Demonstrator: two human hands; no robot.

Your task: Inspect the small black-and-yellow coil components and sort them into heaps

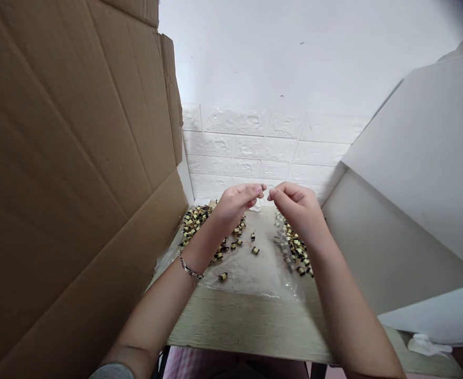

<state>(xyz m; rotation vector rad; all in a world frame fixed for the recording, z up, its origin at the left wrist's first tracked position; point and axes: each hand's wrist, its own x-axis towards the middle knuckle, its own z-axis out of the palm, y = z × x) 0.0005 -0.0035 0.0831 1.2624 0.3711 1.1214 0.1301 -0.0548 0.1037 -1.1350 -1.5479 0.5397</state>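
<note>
Dozens of small yellow-and-black parts (194,223) are lying in two heaps and a loose scatter across a clear plastic bag (251,273) on the counter (247,326), though whether on or inside the bag is hard to tell. Above the bag's far end, the left hand (235,206) and right hand (298,211) are pinching narrowly at a small see-through piece (260,203) between them, its long axis too faint to make out, with a cardboard sheet (69,158) standing along the left
</note>
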